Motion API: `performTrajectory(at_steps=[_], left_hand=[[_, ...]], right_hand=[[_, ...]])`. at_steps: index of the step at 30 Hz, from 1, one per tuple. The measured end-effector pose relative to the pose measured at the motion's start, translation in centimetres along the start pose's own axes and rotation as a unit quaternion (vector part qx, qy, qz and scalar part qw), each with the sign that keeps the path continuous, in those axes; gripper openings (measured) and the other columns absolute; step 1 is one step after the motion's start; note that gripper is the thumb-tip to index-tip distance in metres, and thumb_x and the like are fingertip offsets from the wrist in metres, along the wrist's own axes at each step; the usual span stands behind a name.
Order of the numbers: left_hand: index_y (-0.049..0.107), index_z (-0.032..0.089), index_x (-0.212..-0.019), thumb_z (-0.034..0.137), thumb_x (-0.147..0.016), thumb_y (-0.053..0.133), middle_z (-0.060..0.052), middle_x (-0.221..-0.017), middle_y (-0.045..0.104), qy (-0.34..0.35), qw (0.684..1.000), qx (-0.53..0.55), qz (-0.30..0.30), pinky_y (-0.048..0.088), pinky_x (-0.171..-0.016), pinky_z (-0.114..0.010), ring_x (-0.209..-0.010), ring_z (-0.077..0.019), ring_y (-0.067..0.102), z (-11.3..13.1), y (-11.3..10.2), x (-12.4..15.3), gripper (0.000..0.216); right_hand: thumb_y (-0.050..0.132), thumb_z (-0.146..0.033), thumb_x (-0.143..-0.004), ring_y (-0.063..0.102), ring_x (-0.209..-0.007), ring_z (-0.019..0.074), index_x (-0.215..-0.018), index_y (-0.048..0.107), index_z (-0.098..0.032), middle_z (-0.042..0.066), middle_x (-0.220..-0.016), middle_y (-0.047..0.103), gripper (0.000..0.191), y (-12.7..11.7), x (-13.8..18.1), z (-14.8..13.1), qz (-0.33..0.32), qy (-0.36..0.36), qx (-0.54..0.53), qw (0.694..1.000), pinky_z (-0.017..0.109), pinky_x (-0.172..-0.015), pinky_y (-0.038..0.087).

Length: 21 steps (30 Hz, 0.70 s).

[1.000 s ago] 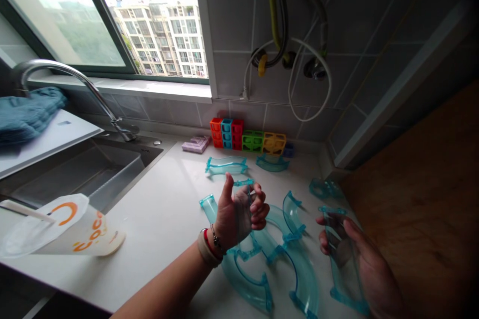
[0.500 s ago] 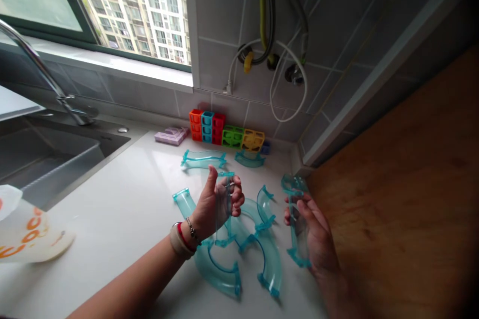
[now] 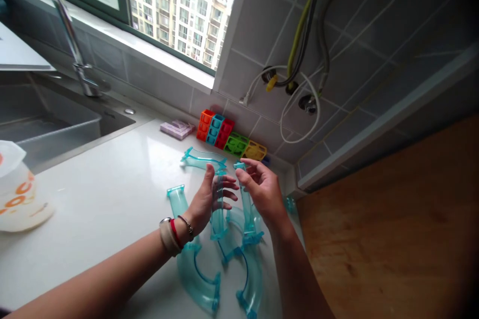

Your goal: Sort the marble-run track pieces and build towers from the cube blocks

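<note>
In my left hand [image 3: 200, 207] a clear teal track piece [image 3: 218, 227] stands upright against the palm, its fingers loosely curled behind it and the thumb raised. My right hand [image 3: 265, 190] pinches a second straight teal track piece [image 3: 247, 214] near its top end, a short gap to the right of the first. Below both hands lie several curved teal track pieces, among them one at the lower left [image 3: 194, 279] and one at the lower right [image 3: 254, 279]. A straight piece [image 3: 177, 202] lies left of my left wrist, and a wavy piece [image 3: 205, 159] lies beyond my hands.
Colourful toy blocks [image 3: 235, 144] line the tiled wall beside a purple box [image 3: 177, 129]. At left are a sink [image 3: 112, 127], a faucet [image 3: 71, 35] and a plastic cup [image 3: 24, 192]. A white cable [image 3: 318, 114] hangs from the wall; a wooden surface [image 3: 374, 234] borders the counter.
My right hand has moved left with its track piece, close to my left hand. The left hand's fingers have loosened and straightened somewhat. The camera view has tilted and shifted.
</note>
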<state>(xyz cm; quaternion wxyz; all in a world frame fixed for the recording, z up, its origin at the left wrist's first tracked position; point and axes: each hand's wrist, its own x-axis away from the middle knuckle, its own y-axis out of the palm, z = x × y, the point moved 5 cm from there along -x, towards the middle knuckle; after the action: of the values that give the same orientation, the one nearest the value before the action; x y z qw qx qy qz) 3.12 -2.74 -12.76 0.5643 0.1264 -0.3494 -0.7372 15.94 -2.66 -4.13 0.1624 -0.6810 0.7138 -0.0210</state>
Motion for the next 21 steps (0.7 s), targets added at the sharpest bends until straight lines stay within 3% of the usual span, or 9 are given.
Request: performTrajectory(at_steps=[4,12,18,21], left_hand=[[0.073,0.014,-0.106,0.091,-0.079,0.048,-0.014,-0.104,0.071,0.045,0.998,-0.03,0.039,0.055,-0.059,-0.028,-0.084,-0.0234,0.07,0.2,-0.2,0.1,0.085],[0.075,0.013,-0.107,0.088,-0.081,0.05,-0.014,-0.09,0.074,0.06,0.995,-0.072,0.042,0.052,-0.055,-0.027,-0.082,-0.0261,0.07,-0.8,-0.5,0.2,0.083],[0.074,0.014,-0.113,0.088,-0.079,0.053,-0.014,-0.094,0.075,0.062,0.994,-0.084,-0.009,0.052,-0.057,-0.028,-0.08,-0.0269,0.073,-0.5,0.2,0.5,0.084],[0.069,0.017,-0.122,0.092,-0.077,0.049,-0.015,-0.102,0.075,0.044,0.995,-0.075,-0.053,0.055,-0.06,-0.031,-0.083,-0.029,0.074,-0.5,0.7,0.5,0.09]], right_hand=[[0.079,-0.051,-0.082,0.061,-0.074,0.0168,-0.119,0.074,-0.021,0.003,-0.088,0.068,0.047,-0.1,-0.2,0.6,-0.022,-0.004,0.062,0.998,0.029,-0.066,0.051],[0.083,-0.048,-0.08,0.067,-0.073,0.0192,-0.118,0.073,-0.02,0.005,-0.087,0.073,0.048,0.5,0.3,1.7,-0.124,0.02,0.091,0.988,0.031,-0.067,0.053],[0.086,-0.049,-0.075,0.067,-0.07,0.0184,-0.112,0.074,-0.021,0.003,-0.083,0.072,0.048,-0.3,0.5,1.2,-0.115,0.019,0.068,0.991,0.029,-0.063,0.053],[0.084,-0.055,-0.077,0.066,-0.071,0.0175,-0.109,0.072,-0.02,0.003,-0.086,0.07,0.048,-1.4,0.2,0.5,-0.046,0.014,0.018,0.999,0.027,-0.059,0.054]])
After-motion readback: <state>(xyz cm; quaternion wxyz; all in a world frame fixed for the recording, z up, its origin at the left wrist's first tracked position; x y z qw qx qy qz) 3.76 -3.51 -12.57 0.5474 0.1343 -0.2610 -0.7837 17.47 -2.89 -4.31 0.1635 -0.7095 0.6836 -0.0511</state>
